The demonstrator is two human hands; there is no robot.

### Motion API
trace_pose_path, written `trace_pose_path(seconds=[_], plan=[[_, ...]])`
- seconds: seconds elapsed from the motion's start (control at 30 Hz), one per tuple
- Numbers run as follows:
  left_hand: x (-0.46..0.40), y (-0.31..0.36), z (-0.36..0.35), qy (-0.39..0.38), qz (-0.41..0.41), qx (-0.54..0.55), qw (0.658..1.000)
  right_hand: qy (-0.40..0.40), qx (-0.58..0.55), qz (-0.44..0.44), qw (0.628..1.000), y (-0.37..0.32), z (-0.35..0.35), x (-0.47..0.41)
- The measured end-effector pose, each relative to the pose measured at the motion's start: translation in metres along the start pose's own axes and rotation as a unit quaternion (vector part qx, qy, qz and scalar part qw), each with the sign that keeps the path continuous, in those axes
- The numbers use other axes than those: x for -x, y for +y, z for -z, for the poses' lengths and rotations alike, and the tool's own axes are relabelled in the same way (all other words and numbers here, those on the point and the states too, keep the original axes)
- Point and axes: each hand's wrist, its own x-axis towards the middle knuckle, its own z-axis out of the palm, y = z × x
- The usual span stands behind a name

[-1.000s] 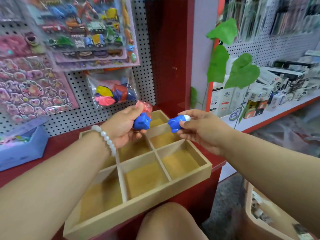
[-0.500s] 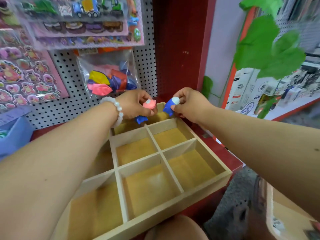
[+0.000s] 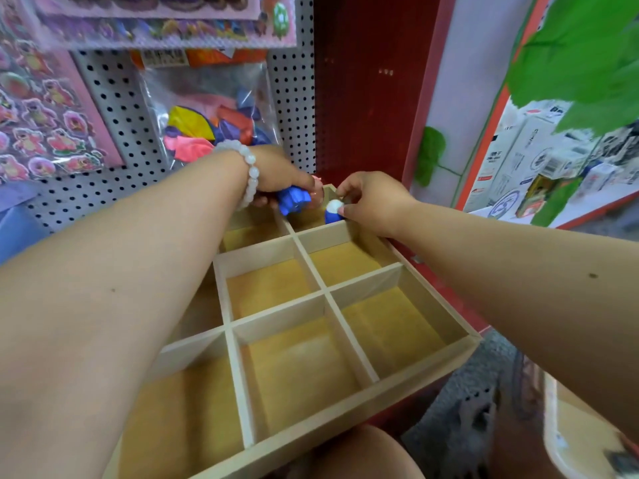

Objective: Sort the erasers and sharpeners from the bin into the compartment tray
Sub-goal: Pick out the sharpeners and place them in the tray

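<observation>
Head view: left hand (image 3: 276,174) fingers clamp a half-hidden blue piece (image 3: 293,199); right hand (image 3: 371,202) fingers pinch a blue-white piece (image 3: 333,210).

We are facing a white pegboard wall (image 3: 294,108) that is carrying pink sticker sheets (image 3: 45,133) and a clear bag of coloured balloons (image 3: 211,122). A dark red upright panel (image 3: 366,91) is standing beside it. Green artificial leaves (image 3: 581,60) are hanging at upper right, above a shelf of white boxes (image 3: 539,157). Grey flooring (image 3: 449,402) is showing below.
</observation>
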Motion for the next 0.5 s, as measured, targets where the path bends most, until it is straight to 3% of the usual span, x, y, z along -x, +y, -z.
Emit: trace_pose_path(seconds=[0.07,0.2,0.33,0.5], plan=[[-0.001,-0.002,0.0,-0.003,0.012,0.018,1.0,-0.003,0.011,0.003,1.0,0.0,0.0,0.001],[0.002,-0.007,-0.008,0.037,-0.072,0.003,0.997,0.0,0.0,0.001,1.0,0.001,0.001,0.004],[0.003,-0.003,-0.016,0.076,-0.132,-0.054,0.987,0.006,-0.029,-0.01,1.0,0.004,-0.001,0.005],[0.005,0.011,-0.016,0.044,-0.147,-0.194,0.969,0.009,-0.054,-0.023,0.998,0.005,-0.003,0.008]])
